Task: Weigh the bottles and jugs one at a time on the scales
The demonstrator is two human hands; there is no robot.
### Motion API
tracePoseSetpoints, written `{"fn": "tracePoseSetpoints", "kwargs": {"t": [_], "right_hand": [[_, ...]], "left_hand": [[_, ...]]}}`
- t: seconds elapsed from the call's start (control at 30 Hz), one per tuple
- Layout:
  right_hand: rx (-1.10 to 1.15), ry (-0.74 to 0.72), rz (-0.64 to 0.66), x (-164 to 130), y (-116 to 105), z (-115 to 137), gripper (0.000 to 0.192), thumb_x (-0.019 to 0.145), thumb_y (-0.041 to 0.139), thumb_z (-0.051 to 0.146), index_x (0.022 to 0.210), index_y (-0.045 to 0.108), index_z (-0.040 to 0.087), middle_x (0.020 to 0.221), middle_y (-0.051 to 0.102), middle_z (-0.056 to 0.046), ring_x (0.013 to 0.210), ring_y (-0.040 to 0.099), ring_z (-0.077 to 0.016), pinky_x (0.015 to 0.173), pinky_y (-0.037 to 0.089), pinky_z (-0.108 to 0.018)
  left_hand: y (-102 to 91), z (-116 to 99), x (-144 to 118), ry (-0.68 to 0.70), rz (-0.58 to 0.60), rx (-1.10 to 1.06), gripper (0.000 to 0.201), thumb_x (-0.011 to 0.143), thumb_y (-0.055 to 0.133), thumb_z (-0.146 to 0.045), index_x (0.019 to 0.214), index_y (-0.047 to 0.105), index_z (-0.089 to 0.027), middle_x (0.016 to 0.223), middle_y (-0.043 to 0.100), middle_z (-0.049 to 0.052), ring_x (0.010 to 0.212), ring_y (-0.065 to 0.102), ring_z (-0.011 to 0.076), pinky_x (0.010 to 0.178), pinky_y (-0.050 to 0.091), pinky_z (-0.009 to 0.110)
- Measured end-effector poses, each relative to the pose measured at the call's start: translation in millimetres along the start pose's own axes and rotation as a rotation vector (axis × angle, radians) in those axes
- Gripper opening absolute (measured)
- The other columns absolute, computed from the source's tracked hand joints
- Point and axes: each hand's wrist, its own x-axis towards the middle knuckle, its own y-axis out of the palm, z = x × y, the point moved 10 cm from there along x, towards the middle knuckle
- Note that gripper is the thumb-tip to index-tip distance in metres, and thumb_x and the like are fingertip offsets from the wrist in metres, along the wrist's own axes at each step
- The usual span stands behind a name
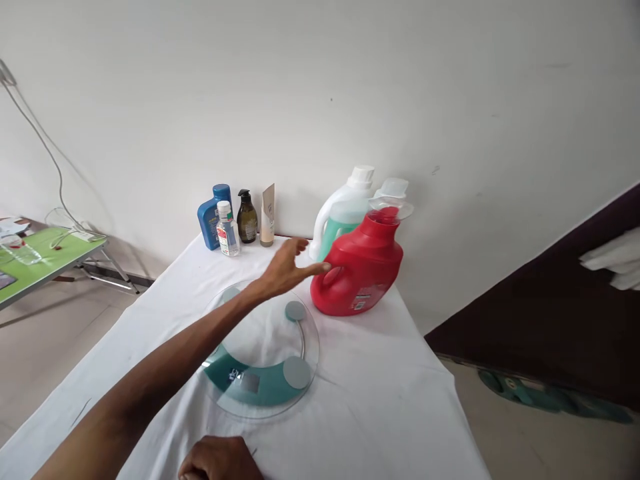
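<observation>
Left hand (287, 267) stretched out over the table, fingers (316, 269) spread and loose, gripping nothing; index tip at or just short of the handle side of the red jug (361, 267), contact not clear from this angle. Palm faces down and a little right.

Red jug stands near the back right of the white cloth (380, 400), leaning toward the wall, clear cap (391, 207) sitting on its mouth, seemingly loose or flipped open. Just behind it, touching or nearly so, a white jug of green liquid (345, 213).

Forearm passes over the round glass scale (260, 353), which lies flat at the middle of the table.

Right hand (220, 460) at the near edge, resting knuckles-up on the cloth, curled; whether it holds anything cannot be told.

Back left against the wall: blue bottle (210, 220), small clear bottle (227, 233), dark pump bottle (247, 219), beige tube (268, 217), grouped close.

Risks, as judged:
- jug already tilted; a push at the handle rather than a full grip could tip it against the white jug or off the right edge
- cap looks unsealed, so a tilt could spill liquid
- low forearm could press or drag the scale
- cloth may slide under a pulled jug
</observation>
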Motion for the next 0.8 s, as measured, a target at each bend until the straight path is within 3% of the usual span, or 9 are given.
{"fn": "tracePoseSetpoints", "kwargs": {"t": [0.07, 0.13, 0.4, 0.5, 0.63, 0.8], "right_hand": [[-0.021, -0.001, 0.007, 2, 1, 0, 0.015, 0.085, 0.075, 0.009, 0.081, 0.065, 0.02, 0.091, 0.078, 0.001, 0.08, 0.073, -0.0141, 0.077, 0.054, -0.019], [-0.037, -0.012, 0.033, 4, 3, 1, 0.014, 0.084, 0.073, 0.01, 0.082, 0.065, 0.02, 0.093, 0.079, 0.001, 0.081, 0.073, -0.0141, 0.081, 0.054, -0.018], [-0.095, 0.029, 0.087, 12, 12, -2, 0.007, 0.086, 0.07, 0.015, 0.091, 0.07, 0.02, 0.106, 0.084, -0.004, 0.09, 0.078, -0.0182, 0.087, 0.055, -0.019], [-0.137, 0.077, 0.073, 15, 13, -7, 0.009, 0.086, 0.068, 0.017, 0.093, 0.073, 0.02, 0.103, 0.084, -0.004, 0.089, 0.079, -0.02, 0.084, 0.057, -0.021], [-0.149, 0.102, 0.121, 16, 12, -6, 0.011, 0.082, 0.07, 0.014, 0.09, 0.075, 0.02, 0.101, 0.085, -0.003, 0.09, 0.079, -0.0211, 0.082, 0.056, -0.021], [0.021, 0.045, 0.042, 3, -17, 12, 0.012, 0.09, 0.063, 0.013, 0.091, 0.073, 0.018, 0.099, 0.083, -0.005, 0.086, 0.077, -0.0168, 0.071, 0.049, -0.017]], "left_hand": [[36.8, -5, 0, -0.09, 0.104, -0.029, 0.046, 0.077, 0.087, -0.058, 0.098, 0.065, -0.024, 0.107, 0.074, 0.013, 0.1, 0.073, 0.0323, 0.081, 0.062, 0.049], [59.3, -3, -1, -0.189, 0.13, -0.058, 0.047, 0.079, 0.084, -0.064, 0.088, 0.061, -0.023, 0.094, 0.073, 0.011, 0.087, 0.072, 0.031, 0.07, 0.057, 0.046], [95.5, 13, 1, -0.385, 0.044, -0.537, 0.038, 0.061, 0.097, -0.042, 0.079, 0.074, -0.018, 0.085, 0.074, 0.008, 0.076, 0.067, 0.0212, 0.063, 0.052, 0.033], [92.0, 7, 2, -0.37, -0.043, -0.532, 0.04, 0.06, 0.098, -0.042, 0.068, 0.067, -0.018, 0.075, 0.067, 0.005, 0.068, 0.061, 0.0165, 0.056, 0.047, 0.029], [76.9, -17, 4, -0.307, -0.051, -0.516, 0.043, 0.056, 0.1, -0.042, 0.066, 0.067, -0.017, 0.07, 0.065, 0.003, 0.064, 0.059, 0.0142, 0.054, 0.045, 0.026], [13.2, -52, -4, -0.178, -0.103, -0.486, 0.045, 0.053, 0.101, -0.045, 0.066, 0.07, -0.015, 0.067, 0.065, 0.002, 0.062, 0.059, 0.0137, 0.053, 0.046, 0.024]]}}
